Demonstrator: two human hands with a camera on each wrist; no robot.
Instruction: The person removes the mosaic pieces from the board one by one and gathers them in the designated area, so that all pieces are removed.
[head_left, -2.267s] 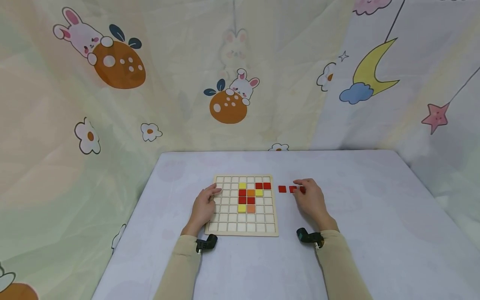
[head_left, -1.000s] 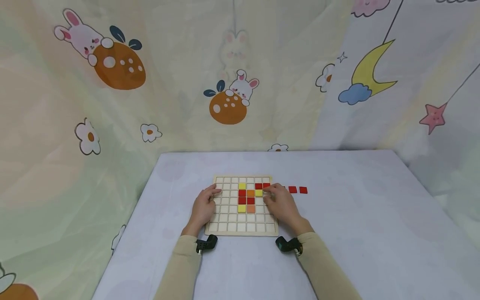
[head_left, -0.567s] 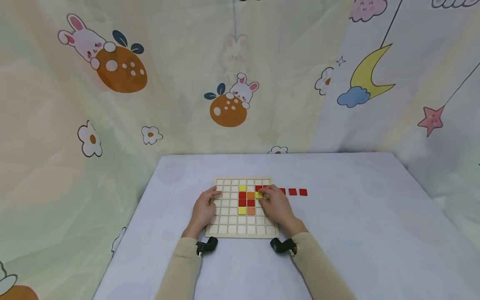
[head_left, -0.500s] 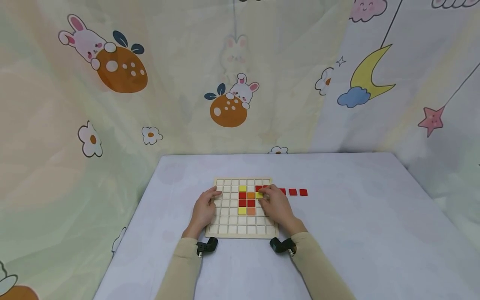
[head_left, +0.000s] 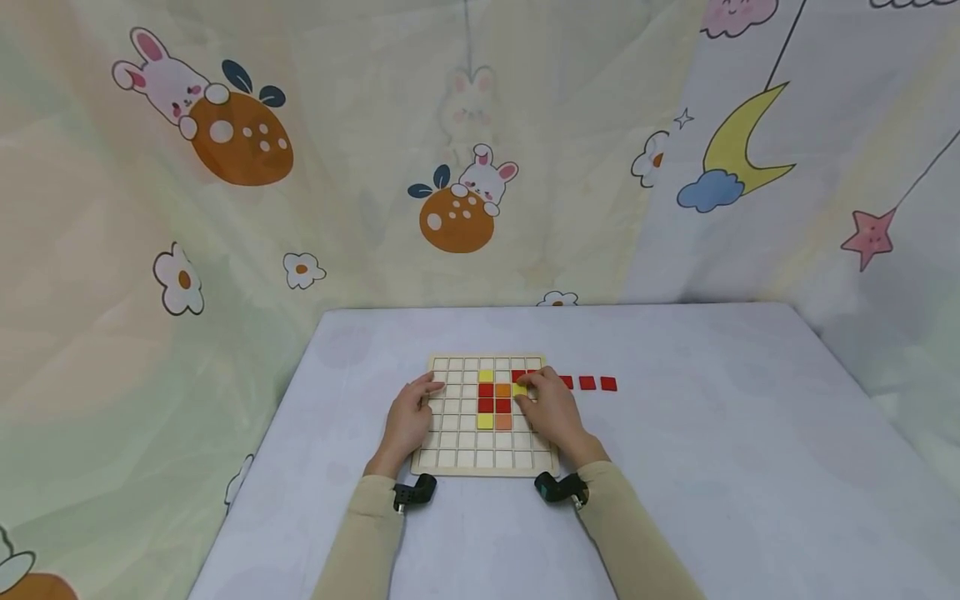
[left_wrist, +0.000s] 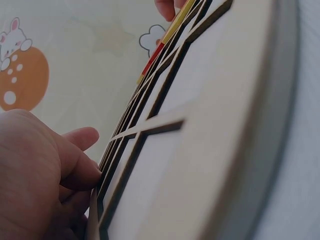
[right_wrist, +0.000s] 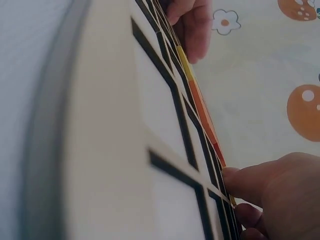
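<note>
A pale wooden grid board (head_left: 450,458) lies on the table with red, yellow and orange square tiles in some cells. My left hand (head_left: 407,419) grips the board's left edge; in the left wrist view its thumb and fingers (left_wrist: 80,172) are bent at the rim. My right hand (head_left: 558,415) reaches over the board's right side. Its thumb and index finger pinch at a yellow tile (head_left: 519,389) from both sides. A red tile (head_left: 518,376) shows just beyond the index finger. The cells under the right hand are hidden.
Right of the board, red tiles (head_left: 587,382) lie in a row on the white-covered table (head_left: 712,433), the nearest partly behind my right hand. A printed curtain (head_left: 360,167) hangs behind the table. Each wrist wears a black camera (head_left: 558,488).
From the row of red tiles, my right hand has moved left onto the board, then slightly further left to the yellow tile. My left hand has stayed at the board's edge.
</note>
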